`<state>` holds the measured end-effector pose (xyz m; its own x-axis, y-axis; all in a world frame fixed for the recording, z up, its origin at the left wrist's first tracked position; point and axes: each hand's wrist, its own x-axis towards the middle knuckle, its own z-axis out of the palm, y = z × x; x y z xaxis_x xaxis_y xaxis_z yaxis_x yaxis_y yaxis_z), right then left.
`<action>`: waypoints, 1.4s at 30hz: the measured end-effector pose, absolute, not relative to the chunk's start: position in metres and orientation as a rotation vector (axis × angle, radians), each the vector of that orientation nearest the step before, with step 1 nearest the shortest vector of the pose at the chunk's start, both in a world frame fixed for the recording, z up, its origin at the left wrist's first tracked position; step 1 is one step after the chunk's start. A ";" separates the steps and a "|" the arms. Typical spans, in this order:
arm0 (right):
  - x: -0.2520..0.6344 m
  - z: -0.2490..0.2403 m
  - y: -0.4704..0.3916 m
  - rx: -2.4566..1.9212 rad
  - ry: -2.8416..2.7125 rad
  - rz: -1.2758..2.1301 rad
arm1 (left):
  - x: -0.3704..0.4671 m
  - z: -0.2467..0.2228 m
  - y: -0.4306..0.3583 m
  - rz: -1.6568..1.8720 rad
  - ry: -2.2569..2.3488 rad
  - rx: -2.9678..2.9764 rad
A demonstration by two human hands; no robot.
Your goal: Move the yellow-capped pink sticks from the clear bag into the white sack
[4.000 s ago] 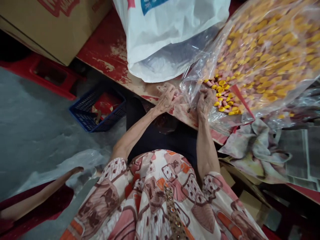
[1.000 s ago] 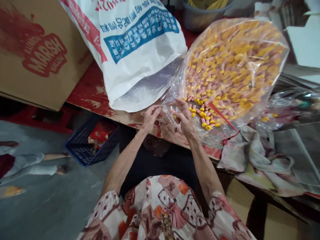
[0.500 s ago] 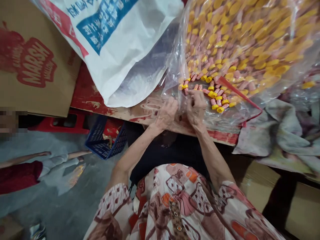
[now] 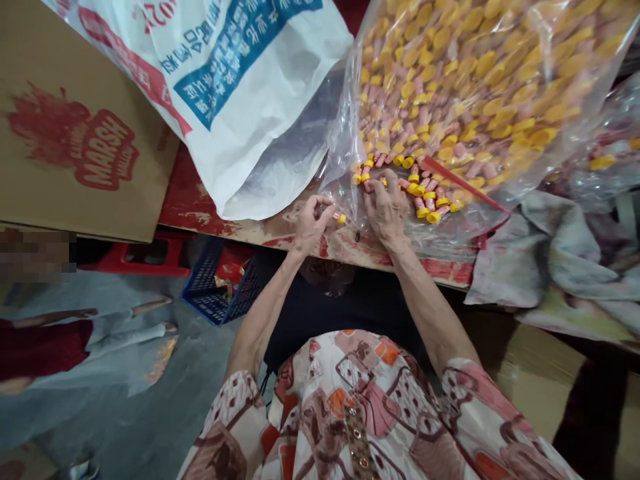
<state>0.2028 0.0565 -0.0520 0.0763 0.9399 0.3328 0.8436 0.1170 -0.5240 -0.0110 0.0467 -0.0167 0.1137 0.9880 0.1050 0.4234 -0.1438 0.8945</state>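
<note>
My left hand (image 4: 314, 223) is above the table's front edge, its thumb and fingers pinched on a small pink tube with a yellow cap (image 4: 340, 218). To its right, my right hand (image 4: 387, 208) reaches over the mouth of a clear plastic bag (image 4: 353, 127), fingers curved and apart. Its fingertips touch or nearly touch loose yellow-capped pink tubes (image 4: 431, 205) spilling at the mouth. Many more of these tubes fill the bag behind. Whatever lies under the right palm is hidden.
A white printed sack (image 4: 280, 147) lies on the worn red table (image 4: 200, 207). At left stand a cardboard box (image 4: 50, 133), a red stool (image 4: 135, 260) and a blue crate (image 4: 213, 287). Grey cloth (image 4: 505, 257) hangs at right. A person in dark red (image 4: 45, 347) is at far left.
My left hand has moved away from the right and turned, now showing the capped tube between its fingers. My right hand's fingers have spread from a closed shape. The view has shifted slightly.
</note>
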 end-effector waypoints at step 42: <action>0.155 -0.045 0.047 -1.475 -1.426 0.529 | -0.111 -0.011 0.196 0.533 1.687 2.246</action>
